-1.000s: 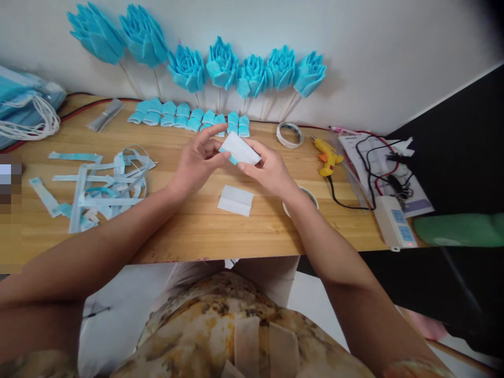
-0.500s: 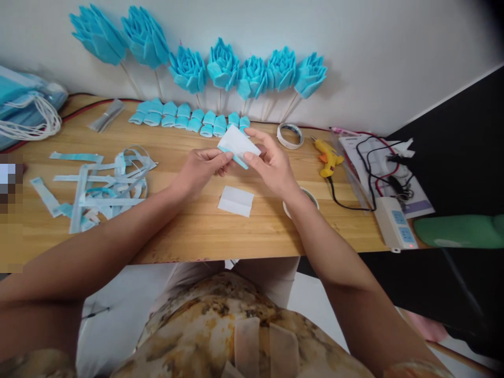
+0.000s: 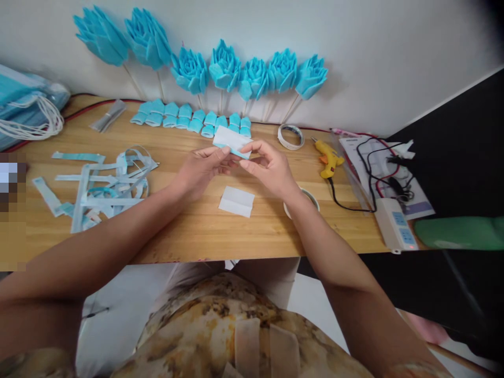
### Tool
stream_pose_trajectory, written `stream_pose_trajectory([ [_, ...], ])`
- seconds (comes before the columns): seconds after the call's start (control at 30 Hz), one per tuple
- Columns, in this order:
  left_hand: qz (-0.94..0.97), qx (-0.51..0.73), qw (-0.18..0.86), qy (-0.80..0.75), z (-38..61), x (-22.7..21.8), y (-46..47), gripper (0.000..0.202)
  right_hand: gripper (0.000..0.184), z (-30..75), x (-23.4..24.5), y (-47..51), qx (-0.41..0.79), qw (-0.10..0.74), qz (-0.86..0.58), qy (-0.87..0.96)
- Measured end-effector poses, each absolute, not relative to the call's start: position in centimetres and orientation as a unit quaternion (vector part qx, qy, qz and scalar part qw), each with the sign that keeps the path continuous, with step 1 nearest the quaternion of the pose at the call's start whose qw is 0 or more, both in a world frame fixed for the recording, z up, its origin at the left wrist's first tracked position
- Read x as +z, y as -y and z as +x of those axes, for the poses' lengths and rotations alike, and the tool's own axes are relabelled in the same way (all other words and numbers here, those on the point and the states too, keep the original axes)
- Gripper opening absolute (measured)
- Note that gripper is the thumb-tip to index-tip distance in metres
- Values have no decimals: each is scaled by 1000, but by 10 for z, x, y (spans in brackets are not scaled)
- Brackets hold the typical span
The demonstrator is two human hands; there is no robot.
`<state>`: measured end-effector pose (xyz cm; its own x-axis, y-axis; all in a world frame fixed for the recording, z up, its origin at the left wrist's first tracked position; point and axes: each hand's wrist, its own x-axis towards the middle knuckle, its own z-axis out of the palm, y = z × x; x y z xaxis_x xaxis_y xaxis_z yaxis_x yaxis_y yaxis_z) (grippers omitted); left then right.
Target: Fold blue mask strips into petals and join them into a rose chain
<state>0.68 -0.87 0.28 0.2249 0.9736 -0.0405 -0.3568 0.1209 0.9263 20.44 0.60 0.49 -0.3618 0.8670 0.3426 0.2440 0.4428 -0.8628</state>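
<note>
A white piece of mask fabric (image 3: 232, 138) with a light-blue folded edge is held above the table. My left hand (image 3: 203, 164) pinches its lower left side, thumb on top. At its right end, the thumb and fingers of my right hand (image 3: 269, 164) are closed on the blue edge. Below both hands a second white piece of fabric (image 3: 237, 201), creased across, lies flat on the wood. Just beyond the held piece stand rows of folded blue petals (image 3: 185, 115).
Blue fabric flowers (image 3: 223, 65) on sticks lean against the wall. Cut mask strips (image 3: 106, 189) are heaped left. A tape roll (image 3: 290, 136), yellow glue gun (image 3: 327, 158), power strip (image 3: 394, 226) and green bottle (image 3: 457, 232) are on the right. Another roll (image 3: 311, 198) is partly behind my right forearm.
The held fabric has tilted flatter and shifted slightly left. My right thumb and fingers have moved down from its face to the blue edge. The left hand keeps its pinch.
</note>
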Motion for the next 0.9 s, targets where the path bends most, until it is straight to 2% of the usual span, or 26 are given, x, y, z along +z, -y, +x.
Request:
stream_pose_trajectory([
  [0.17, 424, 500, 669, -349, 9, 3, 11, 26, 17, 203, 4, -7, 366, 441, -391, 720],
  [0.3, 427, 498, 673, -342, 10, 2, 12, 26, 16, 202, 4, -7, 359, 458, -391, 713],
  [0.53, 401, 496, 671, -378, 5, 6, 4, 50, 13, 202, 8, -4, 321, 459, -405, 723],
  [0.73, 417, 479, 657, -406, -2, 7, 2, 24, 10, 202, 8, -3, 295, 445, -387, 752],
  [0.9, 430, 474, 645, -418, -1, 6, 4, 16, 13, 202, 7, -4, 290, 443, -396, 750],
])
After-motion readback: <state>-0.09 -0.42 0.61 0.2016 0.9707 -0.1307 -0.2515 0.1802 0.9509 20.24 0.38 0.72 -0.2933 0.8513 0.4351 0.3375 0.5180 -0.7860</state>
